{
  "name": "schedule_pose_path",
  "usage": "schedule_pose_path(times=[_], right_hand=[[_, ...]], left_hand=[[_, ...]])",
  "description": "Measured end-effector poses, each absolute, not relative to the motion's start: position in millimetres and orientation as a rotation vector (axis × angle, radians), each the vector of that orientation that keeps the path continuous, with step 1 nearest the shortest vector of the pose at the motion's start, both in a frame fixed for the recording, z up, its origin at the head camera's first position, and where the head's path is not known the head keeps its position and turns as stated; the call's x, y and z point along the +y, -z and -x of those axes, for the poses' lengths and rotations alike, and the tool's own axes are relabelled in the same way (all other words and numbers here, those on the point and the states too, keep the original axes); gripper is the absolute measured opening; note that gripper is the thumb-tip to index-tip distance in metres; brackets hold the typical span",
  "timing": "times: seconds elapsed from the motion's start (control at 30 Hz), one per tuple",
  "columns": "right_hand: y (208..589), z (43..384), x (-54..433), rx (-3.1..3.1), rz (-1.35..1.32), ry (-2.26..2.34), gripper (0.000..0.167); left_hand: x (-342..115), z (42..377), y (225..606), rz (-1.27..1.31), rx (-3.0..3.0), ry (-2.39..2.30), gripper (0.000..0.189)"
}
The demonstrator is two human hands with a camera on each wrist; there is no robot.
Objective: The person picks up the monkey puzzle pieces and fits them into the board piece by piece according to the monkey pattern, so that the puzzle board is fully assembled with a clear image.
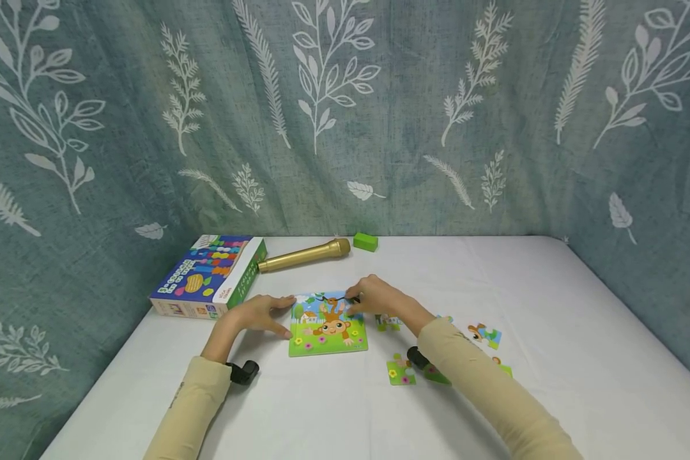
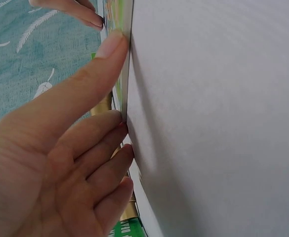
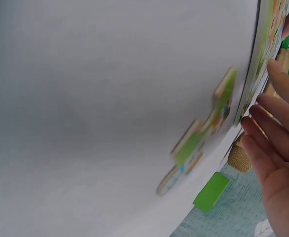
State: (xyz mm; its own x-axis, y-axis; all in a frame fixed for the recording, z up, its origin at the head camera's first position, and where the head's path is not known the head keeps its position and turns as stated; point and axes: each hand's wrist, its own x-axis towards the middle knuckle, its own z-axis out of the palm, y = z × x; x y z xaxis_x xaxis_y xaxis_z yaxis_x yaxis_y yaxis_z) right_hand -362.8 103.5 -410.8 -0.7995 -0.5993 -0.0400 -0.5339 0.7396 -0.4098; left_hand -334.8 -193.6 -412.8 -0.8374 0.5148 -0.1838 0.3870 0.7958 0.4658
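Observation:
A flat puzzle board (image 1: 328,345) with a monkey, a house and green grass on it lies on the table between both hands. My left hand (image 1: 259,315) is at its left side, thumb toward the lower left edge and the other fingers at the upper left corner. In the left wrist view the thumb (image 2: 112,49) touches the board's rim, fingers fairly straight. At the upper right corner, my right hand (image 1: 379,297) rests its fingertips and thumb against the edge. The right wrist view shows its fingers (image 3: 270,126) extended beside the board.
Loose puzzle pieces lie right of the board, among them a green one (image 1: 401,372) and a blue-green one (image 1: 485,335); the right sleeve covers some. Behind are a game box (image 1: 207,268), a gold microphone (image 1: 305,255) and a green block (image 1: 365,241).

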Motion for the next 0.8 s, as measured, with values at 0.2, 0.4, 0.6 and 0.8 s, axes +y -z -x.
schedule_pose_path(times=[0.2, 0.4, 0.6, 0.8], right_hand=[[410, 360, 117, 2.774, 0.93, 0.639, 0.037], [407, 355, 127, 2.756, 0.949, 0.663, 0.04], [405, 345, 140, 2.743, 1.015, 0.657, 0.042], [404, 334, 158, 2.732, 1.053, 0.655, 0.043]], left_hand=[[-193, 335, 411, -0.682, 2.696, -0.604, 0.086], [-194, 334, 410, -0.69, 2.703, -0.606, 0.085], [-194, 335, 412, -0.688, 2.695, -0.605, 0.085], [-193, 334, 414, -0.686, 2.69, -0.601, 0.085]])
